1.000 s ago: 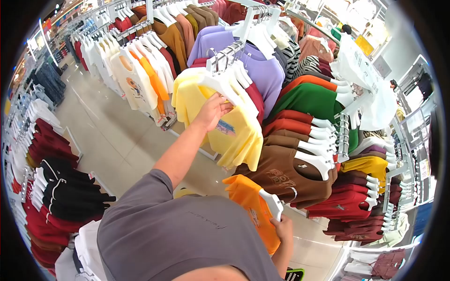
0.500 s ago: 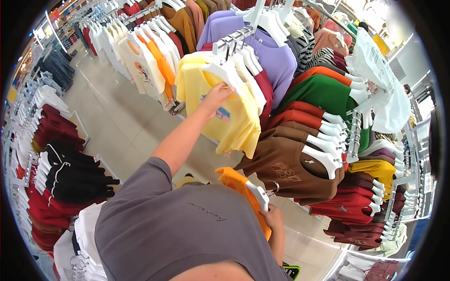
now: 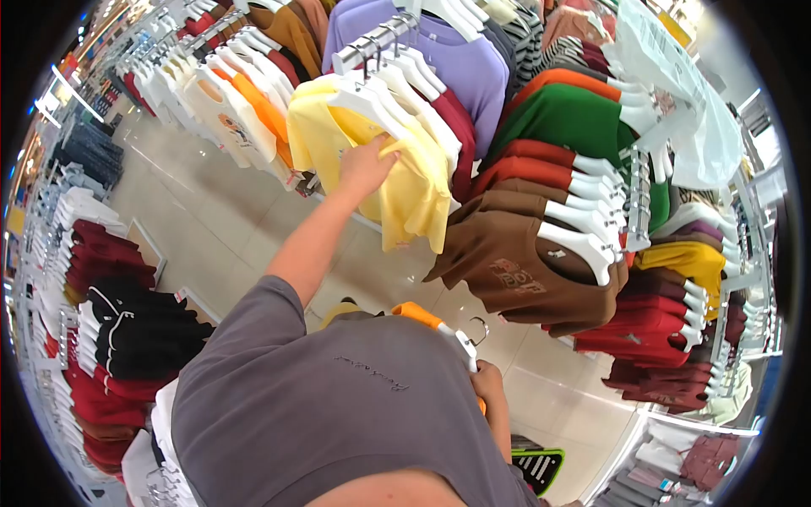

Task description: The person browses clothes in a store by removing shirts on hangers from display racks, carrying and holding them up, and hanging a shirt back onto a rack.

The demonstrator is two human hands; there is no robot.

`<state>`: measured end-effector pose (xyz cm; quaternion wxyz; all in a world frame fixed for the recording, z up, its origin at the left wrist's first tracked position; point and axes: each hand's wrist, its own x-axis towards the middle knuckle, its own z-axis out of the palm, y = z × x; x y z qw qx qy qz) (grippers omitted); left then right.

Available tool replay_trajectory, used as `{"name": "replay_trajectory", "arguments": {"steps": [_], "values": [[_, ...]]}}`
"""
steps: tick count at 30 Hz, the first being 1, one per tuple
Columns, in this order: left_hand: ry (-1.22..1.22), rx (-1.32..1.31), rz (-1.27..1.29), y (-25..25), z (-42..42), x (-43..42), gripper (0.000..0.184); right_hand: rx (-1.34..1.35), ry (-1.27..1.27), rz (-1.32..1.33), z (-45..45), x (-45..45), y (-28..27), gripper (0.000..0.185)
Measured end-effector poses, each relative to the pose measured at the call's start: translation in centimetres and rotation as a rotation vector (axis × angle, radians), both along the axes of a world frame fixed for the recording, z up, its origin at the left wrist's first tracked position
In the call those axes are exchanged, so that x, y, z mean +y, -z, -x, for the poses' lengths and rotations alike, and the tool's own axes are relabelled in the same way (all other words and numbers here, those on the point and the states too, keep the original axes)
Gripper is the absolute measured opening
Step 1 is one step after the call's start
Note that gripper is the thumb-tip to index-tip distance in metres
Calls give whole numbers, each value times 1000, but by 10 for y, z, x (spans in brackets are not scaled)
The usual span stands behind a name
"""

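My left hand reaches out to a yellow shirt on a white hanger, which hangs at the front end of a metal rail. The fingers are closed on the fabric near the neckline, and the cloth bunches there. Close to my body, my right hand grips one end of another white hanger, its metal hook sticking out to the right. An orange garment hangs on it, mostly hidden behind my grey T-shirt.
Brown shirts hang on a rack to the right, beside green and red ones. A clear plastic bag hangs above them. On the left are black tops. Tiled floor runs between the racks. A green-edged black object is low right.
My left hand has gathered the yellow shirt's front, and its printed picture no longer shows. The orange garment is now more hidden by my body, with its hanger's hook in clearer view.
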<state>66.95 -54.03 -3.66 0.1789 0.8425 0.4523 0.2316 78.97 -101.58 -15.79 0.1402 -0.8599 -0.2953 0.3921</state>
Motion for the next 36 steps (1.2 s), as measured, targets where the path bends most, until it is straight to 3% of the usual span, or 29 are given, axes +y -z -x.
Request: {"name": "replay_trajectory", "arguments": {"steps": [7, 9, 10, 12, 19, 21, 24, 25, 27, 29, 36], "values": [[6, 290, -179, 28, 17, 6, 40, 24, -4, 57, -2, -11, 21, 37], [-20, 511, -190, 36, 22, -1, 52, 26, -25, 62, -4, -13, 27, 38], [-26, 522, -190, 40, 26, -5, 52, 18, -38, 68, -5, -13, 30, 38], [-18, 261, -354, 47, 34, -13, 63, 35, -52, 62, -7, -12, 34, 39], [-29, 358, -388, 69, 64, -25, 72, 66, -149, 113, -11, 12, 37, 40], [1, 462, -209, 98, 78, -31, 65, 44, -188, 124, -12, 24, 32, 40], [139, 715, 533, 161, 122, -39, 50, 19, -203, 137, -8, 38, 20, 40], [214, 774, 641, 206, 149, -45, 47, 20, -187, 135, -7, 45, 17, 39], [313, 930, 727, 266, 202, -74, 55, -5, -209, 136, -5, 55, 13, 39], [312, 900, 893, 297, 246, -105, 50, -35, -240, 135, 2, 63, 15, 38], [103, 650, 1028, 319, 356, -142, 51, -87, -356, 131, 52, 134, -2, 35]]}}
